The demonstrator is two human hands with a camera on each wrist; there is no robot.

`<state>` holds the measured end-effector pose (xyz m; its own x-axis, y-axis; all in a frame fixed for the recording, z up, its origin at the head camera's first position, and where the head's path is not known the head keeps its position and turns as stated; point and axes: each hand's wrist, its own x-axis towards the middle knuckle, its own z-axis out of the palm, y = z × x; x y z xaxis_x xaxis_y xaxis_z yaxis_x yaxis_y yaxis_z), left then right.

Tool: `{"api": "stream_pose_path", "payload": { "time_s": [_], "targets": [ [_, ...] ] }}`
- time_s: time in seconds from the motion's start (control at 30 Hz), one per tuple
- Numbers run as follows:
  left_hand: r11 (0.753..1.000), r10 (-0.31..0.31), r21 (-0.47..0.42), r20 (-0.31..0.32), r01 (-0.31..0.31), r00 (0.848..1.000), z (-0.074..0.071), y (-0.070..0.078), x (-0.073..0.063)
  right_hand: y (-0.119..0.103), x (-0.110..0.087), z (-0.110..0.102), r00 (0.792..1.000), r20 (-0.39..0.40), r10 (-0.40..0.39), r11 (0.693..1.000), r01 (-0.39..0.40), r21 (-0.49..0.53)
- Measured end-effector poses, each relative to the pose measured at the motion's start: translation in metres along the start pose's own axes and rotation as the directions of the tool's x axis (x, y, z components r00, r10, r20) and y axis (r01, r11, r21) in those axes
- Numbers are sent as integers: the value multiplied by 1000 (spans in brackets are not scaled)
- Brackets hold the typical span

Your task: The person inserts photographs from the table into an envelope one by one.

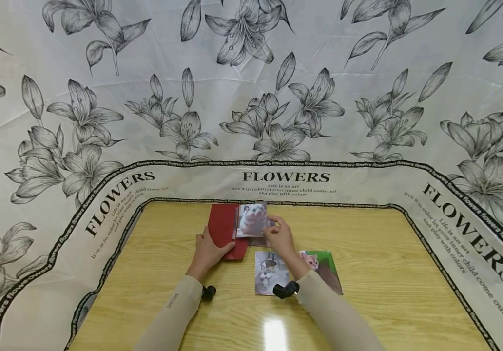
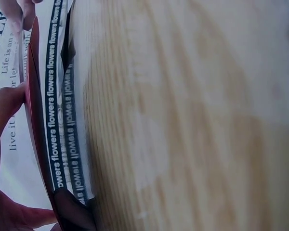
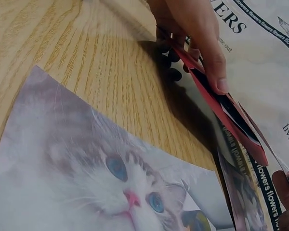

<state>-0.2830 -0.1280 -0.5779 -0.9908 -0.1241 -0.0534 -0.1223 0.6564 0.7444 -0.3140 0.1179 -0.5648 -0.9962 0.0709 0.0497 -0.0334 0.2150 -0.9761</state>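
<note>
The white-animal picture (image 1: 252, 220) lies just left of and slightly ahead of the right hand (image 1: 281, 239), which pinches its right edge near the lower corner, thumb and fingers together on it. Its slightly longer side runs away from the person, about in line with the length of the red folder (image 1: 222, 222). The folder is directly left of the picture, and the two overlap along the picture's left side; from this angle I cannot tell whether that edge sits in a pocket or only lies over it.

The left hand (image 1: 209, 253) grips the folder from its left side, thumb across the near part, below and left of the picture's lower corner. The right hand is the nearer one to the picture. In the right wrist view the folder is tilted up from the worktop (image 1: 146, 292).

Nearer the person, below the right hand, lies a grey cat picture (image 1: 263, 278); to its right is a green-backed cat picture (image 1: 328, 265). The right forearm crosses above both, partly covering them. Ahead of both hands hangs the flowered cloth (image 1: 190, 180).
</note>
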Motion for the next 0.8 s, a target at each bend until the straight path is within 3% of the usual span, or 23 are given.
{"api": "stream_pose_path", "payload": {
  "time_s": [0.3,0.53,0.8],
  "targets": [
    [1000,6,-13,-12,-6,1000,2,-1,1,6,6,10,1000,-8,-16,998,16,-62],
    [1000,1,-8,-11,-1,1000,1,-1,1,5,6,17,1000,-1,23,994,-23,-106],
    [1000,12,-16,-6,-12,1000,2,-3,2,2,4,27,1000,2,-5,997,5,-76]
  ]
}}
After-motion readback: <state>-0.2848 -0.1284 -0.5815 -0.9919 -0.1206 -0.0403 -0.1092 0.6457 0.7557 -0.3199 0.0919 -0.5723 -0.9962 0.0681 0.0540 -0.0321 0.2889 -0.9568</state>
